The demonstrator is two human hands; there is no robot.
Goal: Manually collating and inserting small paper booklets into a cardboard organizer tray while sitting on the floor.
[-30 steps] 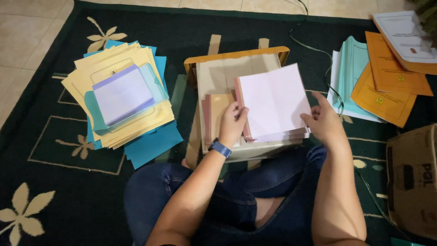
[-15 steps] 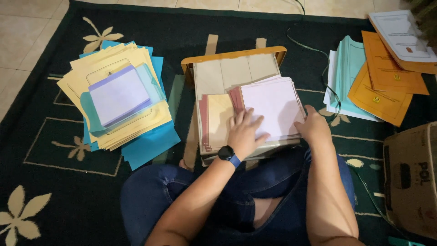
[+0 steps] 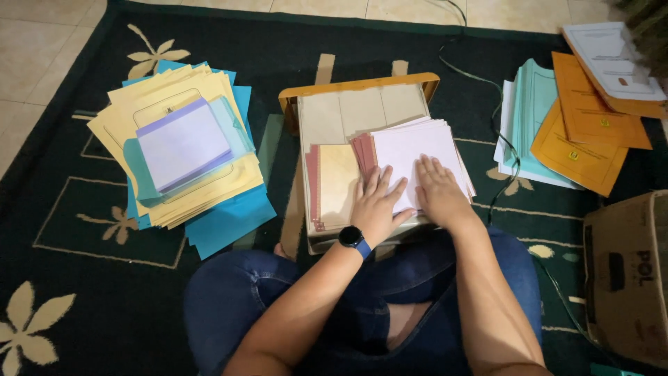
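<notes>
Cardboard box [image 3: 626, 278] cut off at rt edge; white-sheet stack [image 3: 417, 150] partly under hands

The person is wearing dark blue jeans [image 3: 264, 299] with a torn opening [image 3: 407, 327] over one leg. A black round-faced wristwatch [image 3: 351, 237] on a blue strap is sitting on the left wrist. Both forearms are showing bare, without sleeves.

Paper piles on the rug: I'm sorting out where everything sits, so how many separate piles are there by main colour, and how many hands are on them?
Yellow and blue pile, left: 1
Pale pink stack on the low wooden tray, under the left hand and right hand: 1
Teal and white pile: 1
Orange pile: 1
Total: 4 piles, 2 hands
</notes>
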